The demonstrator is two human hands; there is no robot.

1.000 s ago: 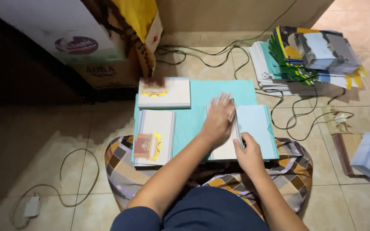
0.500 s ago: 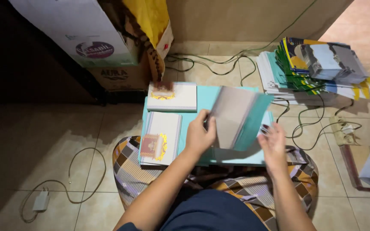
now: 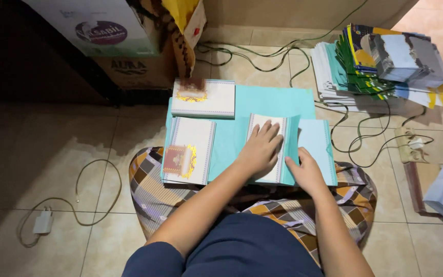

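Both hands worked on a folded card lying on a teal sheet (image 3: 242, 131) spread over the tiled floor. We saw the left hand (image 3: 259, 150) flat and open, fingers spread, pressing down on the white card (image 3: 267, 125) near the sheet's middle. Right hand (image 3: 306, 172) lay just beside it, palm down, fingers loosely curled on the teal flap (image 3: 293, 143) folded against the card's right edge; it gripped nothing that we could make out. Left of the hands sat a stack of white cards (image 3: 189, 151) with a red and gold emblem, and a second stack (image 3: 203, 97) lay at the sheet's far edge. Farther right, well apart, was a pile of printed sheets (image 3: 380, 66) with black cables (image 3: 365, 138) trailing past it. A cardboard box (image 3: 129, 31) stood beyond the sheet. A white charger (image 3: 43, 221) rested on the floor at far left.
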